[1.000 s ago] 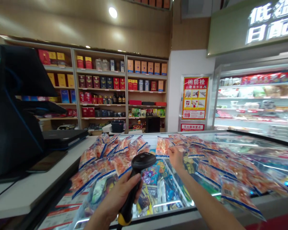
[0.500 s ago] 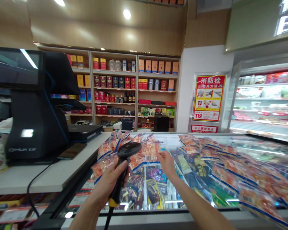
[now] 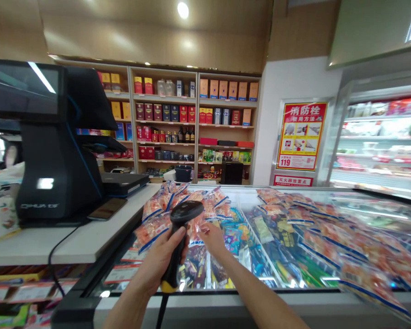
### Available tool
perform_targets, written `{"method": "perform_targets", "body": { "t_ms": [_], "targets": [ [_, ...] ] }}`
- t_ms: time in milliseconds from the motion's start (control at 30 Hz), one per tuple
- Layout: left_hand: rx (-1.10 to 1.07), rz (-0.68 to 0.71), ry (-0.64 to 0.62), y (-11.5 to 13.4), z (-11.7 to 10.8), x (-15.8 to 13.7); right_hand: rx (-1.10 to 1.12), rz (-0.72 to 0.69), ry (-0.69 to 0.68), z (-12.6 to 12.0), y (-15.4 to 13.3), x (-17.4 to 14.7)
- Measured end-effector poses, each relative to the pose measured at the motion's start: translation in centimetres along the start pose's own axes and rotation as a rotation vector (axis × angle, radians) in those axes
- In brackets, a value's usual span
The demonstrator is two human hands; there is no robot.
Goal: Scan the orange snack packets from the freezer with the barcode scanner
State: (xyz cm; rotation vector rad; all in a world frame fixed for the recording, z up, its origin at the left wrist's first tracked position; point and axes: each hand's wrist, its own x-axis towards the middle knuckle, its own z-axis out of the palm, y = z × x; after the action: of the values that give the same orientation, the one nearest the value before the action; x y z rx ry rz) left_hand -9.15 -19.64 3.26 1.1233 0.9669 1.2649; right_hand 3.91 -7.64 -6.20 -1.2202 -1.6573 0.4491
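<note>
My left hand [image 3: 164, 256] is wrapped around the handle of a black and yellow barcode scanner [image 3: 187, 210], its head pointing up and away. Right beside it, my right hand [image 3: 212, 237] is closed with fingertips pinching the edge of a clear food packet [image 3: 194, 228] with orange-pink contents. The scanner partly hides this packet. Behind both hands, a pile of similar blue-edged packets [image 3: 154, 205] lies on the glass top of a chest freezer [image 3: 239, 292]. Another spread of such packets [image 3: 345, 242] covers the right part of the glass.
On the left, a white counter [image 3: 78, 249] carries a black checkout terminal [image 3: 55, 173] and a phone [image 3: 108, 208]. The scanner's cable [image 3: 162, 310] hangs down. Shelves of boxes and bottles [image 3: 166, 137] stand behind the freezer. A lit display fridge [image 3: 380, 141] is at the right.
My right hand has moved left with the packet, nearer the scanner and the left pile. The packet's barcode, visible before, no longer shows. My left hand still holds the scanner.
</note>
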Motion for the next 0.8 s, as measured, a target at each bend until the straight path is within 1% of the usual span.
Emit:
{"method": "perform_targets", "body": {
  "t_ms": [100, 200, 267, 300, 367, 400, 500, 567, 667, 733, 800],
  "targets": [
    [0.031, 0.016, -0.044, -1.4, 2.3, 0.9, 0.129, 0.079, 0.047, -3.0, 1.1, -0.6],
    [0.075, 0.043, -0.125, -3.4, 5.2, 2.7, 0.377, 0.162, 0.118, -6.8, 1.4, -1.9],
    [0.144, 0.114, -0.158, -4.9, 7.7, 4.0, 0.567, 0.181, 0.111, -9.1, 1.2, -3.0],
    [0.188, 0.164, -0.153, -5.6, 9.1, 4.7, 0.640, 0.181, 0.091, -10.1, 1.1, -3.5],
    [0.231, 0.204, -0.174, -6.7, 11.9, 5.6, 0.729, 0.189, 0.070, -11.9, 1.1, -4.3],
    [0.259, 0.218, -0.192, -7.1, 13.3, 5.9, 0.753, 0.205, 0.090, -12.7, 1.3, -4.5],
    [0.330, 0.214, -0.275, -8.1, 17.0, 6.7, 0.799, 0.250, 0.253, -15.1, 2.2, -5.0],
    [0.388, 0.184, -0.353, -8.8, 18.9, 7.5, 0.828, 0.284, 0.381, -17.1, 3.1, -5.2],
    [0.519, 0.133, -0.450, -10.1, 21.4, 9.4, 0.866, 0.383, 0.576, -20.7, 4.2, -5.9],
    [0.622, 0.115, -0.439, -11.4, 23.3, 11.0, 0.876, 0.438, 0.656, -23.4, 4.7, -6.6],
    [0.708, 0.095, -0.410, -12.8, 25.5, 12.2, 0.879, 0.466, 0.693, -25.9, 5.0, -7.5]
  ]
}}
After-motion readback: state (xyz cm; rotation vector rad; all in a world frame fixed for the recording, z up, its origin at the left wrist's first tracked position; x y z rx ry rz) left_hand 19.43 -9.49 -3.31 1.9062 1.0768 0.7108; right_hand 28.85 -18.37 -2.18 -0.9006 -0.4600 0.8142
